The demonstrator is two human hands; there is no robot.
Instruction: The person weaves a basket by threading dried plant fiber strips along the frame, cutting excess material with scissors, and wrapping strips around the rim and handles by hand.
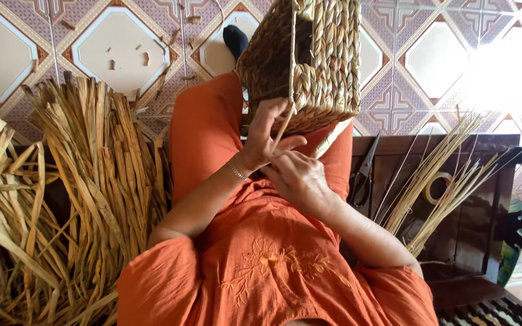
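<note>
Resting on the person's lap in the upper middle of the frame, the basket (309, 60) is tilted with its base edge toward the body, and both hands meet at that lower edge. The left hand (267, 136) is curled against the weave, its fingers (288, 143) pinching a thin pale strand (282, 130) that runs up to the rim of the base. The right hand (300, 181) lies just below it, closed loosely; whether it grips the same strand I cannot tell, since the palm faces away. Judging by the thick twisted plaits, the basket should be light but stiff, rough enough not to slip, and best steadied by its corner or by the handle slot in the side. The strand looks dry and springy, likely to crack if bent sharply, so it wants holding close to where it enters the weave. A heap of dried leaves (86, 199) fills the left of the frame, on the tiled floor (116, 48). At the right, a dark wooden table (484, 199) bears scissors (364, 175), a tape roll (437, 186) and a bundle of thin stalks (436, 175)
</note>
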